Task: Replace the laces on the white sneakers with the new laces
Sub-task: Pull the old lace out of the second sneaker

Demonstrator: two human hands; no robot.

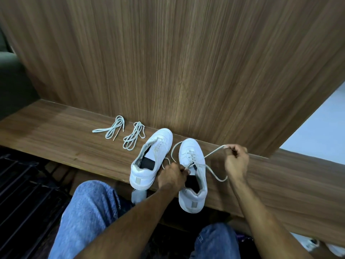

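1. Laces first: two loose bundles lie on the wooden shelf (56,135), far left of the action. The left bundle (112,128) sits a little farther back, the right bundle (134,136) just beside it, and neither touches a shoe.

2. Next along, the left sneaker (149,159) stands upright on the shelf, toe pointing at the wooden wall (186,62), heel at the shelf's front edge. Its eyelets look bare, the dark insole showing through the open throat.

3. Left hand (172,175) is in between the two shoes now, fingers curled and pinching at the top eyelets of the right sneaker (193,176). It seems to hold the lace there, though the grip point is hidden under the knuckles.

4. That right sneaker stands just beside its partner, toe to the wall too, heel hanging over the shelf's front edge. A lace (212,153) is threaded through its eyelets, one end looping out to the left past the toe.

5. Over to the right hand (236,159): raised beside the shoe, fingers and thumb pinching the other end of the lace, which runs taut up from the eyelets to the fingertips. A slack loop of it droops below the wrist.

6. Down front, knees in blue jeans (87,212) fill the bottom of the view.
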